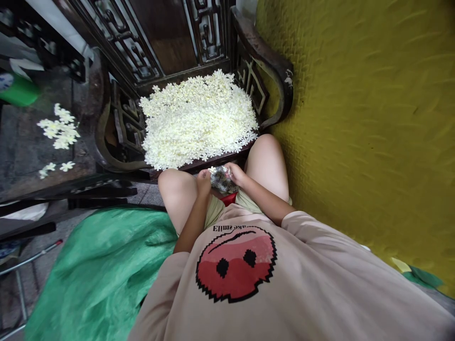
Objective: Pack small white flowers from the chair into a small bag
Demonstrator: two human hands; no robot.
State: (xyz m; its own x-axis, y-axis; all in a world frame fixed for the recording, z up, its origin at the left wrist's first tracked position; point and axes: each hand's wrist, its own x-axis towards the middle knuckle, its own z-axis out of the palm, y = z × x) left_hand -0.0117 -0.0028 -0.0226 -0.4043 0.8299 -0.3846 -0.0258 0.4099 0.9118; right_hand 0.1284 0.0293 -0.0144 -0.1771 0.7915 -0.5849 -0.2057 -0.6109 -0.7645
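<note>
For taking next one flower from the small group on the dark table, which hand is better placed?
Probably the left hand: the small flower group lies on that side, and the right hand is farther away. Both hands look busy, though.

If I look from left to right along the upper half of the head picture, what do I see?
Green container, small loose flowers, big flower pile, yellow sheet.

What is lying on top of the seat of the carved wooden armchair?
A wide, thick heap of white flowers lies on the armchair. The seat's dark front edge shows; the wood directly beneath the heap is covered.
</note>
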